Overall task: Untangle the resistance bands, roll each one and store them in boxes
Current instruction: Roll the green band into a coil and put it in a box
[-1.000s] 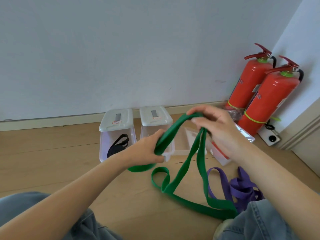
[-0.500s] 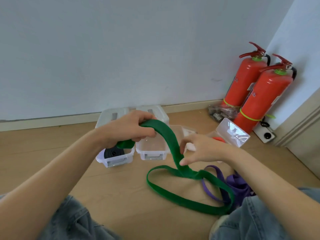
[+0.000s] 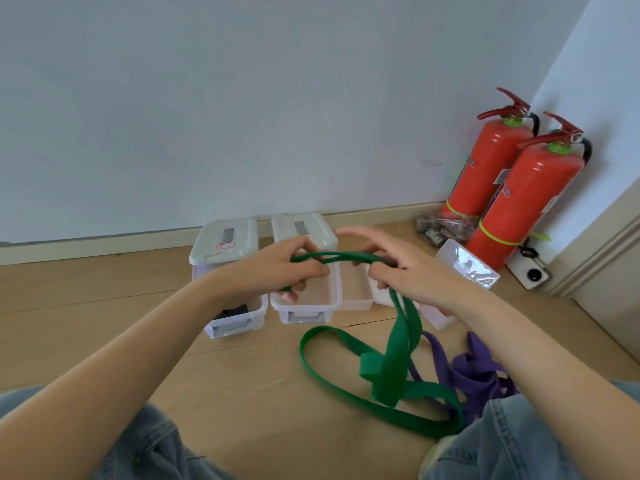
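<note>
Nearest, between the person's denim-clad knees, the green band [image 3: 398, 362] lies slack on the wooden floor [image 3: 242, 393] — one wide loop lies flat on the boards, and a twisted fold hangs just above it where two strands climb toward the hands. Just to the right, the purple band [image 3: 474, 370] sits crumpled against the right knee, touching or overlapping the green loop; whether the two are actually caught together cannot be told.

Higher up, both hands hold a short span of the green band stretched between them. The left hand [image 3: 277, 271] has its fingers curled round the strap, and the right hand [image 3: 398, 268] pinches it with thumb and lower fingers while the forefinger sticks out straight.

This looks like the untangling step, with rolling not yet begun. The next move probably calls for working the twist out of the hanging strands — then starting a tight coil from one end.

Beyond the hands stand the boxes: the left box [image 3: 239, 322] with something black inside, the middle box [image 3: 304, 306] open and seemingly free for the green band. Two fire extinguishers [image 3: 512, 188] stand in the far corner.
</note>
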`<control>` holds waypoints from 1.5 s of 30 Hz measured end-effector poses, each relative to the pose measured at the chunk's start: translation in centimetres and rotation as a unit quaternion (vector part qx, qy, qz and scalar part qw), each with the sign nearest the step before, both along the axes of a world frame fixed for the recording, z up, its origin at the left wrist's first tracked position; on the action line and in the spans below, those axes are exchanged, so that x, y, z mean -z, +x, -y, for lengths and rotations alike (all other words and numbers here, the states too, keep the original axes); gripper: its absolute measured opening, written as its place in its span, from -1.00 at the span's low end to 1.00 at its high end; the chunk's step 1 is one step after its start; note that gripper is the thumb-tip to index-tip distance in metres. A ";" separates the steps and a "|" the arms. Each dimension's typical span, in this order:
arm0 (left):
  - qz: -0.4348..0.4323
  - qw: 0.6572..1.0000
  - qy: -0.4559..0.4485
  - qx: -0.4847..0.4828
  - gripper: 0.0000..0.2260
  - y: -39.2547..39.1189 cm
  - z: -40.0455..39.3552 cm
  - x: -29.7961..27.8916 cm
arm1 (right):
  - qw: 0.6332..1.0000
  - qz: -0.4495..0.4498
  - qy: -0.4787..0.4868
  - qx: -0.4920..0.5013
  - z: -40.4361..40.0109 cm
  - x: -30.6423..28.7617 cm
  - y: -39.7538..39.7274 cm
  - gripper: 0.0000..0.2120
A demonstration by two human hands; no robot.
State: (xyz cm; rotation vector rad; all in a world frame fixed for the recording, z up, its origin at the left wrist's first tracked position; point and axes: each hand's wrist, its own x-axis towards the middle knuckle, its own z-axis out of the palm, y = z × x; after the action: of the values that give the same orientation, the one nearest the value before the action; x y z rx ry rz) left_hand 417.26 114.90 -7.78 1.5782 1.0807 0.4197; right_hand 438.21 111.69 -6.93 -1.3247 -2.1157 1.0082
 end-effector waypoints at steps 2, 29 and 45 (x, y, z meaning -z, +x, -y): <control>0.031 0.999 -0.006 -0.009 -0.86 -0.2 -0.1 -0.5 | 0.998 0.026 -0.015 -0.049 0.3 0.4 -0.2 -0.43; -0.020 0.997 0.070 0.031 -0.79 0.4 1.1 -0.5 | 0.981 0.044 0.166 0.087 0.2 1.7 -1.3 -0.87; 0.164 0.969 -0.176 -0.059 -0.57 -1.3 0.1 0.3 | 0.985 0.025 0.158 0.064 0.2 1.5 -2.6 -0.64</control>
State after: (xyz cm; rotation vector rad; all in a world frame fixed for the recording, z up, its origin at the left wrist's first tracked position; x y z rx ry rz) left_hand 415.95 114.84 -8.05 1.0907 0.9343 0.5162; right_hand 435.66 111.45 -8.44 -1.3142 -2.0899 0.5631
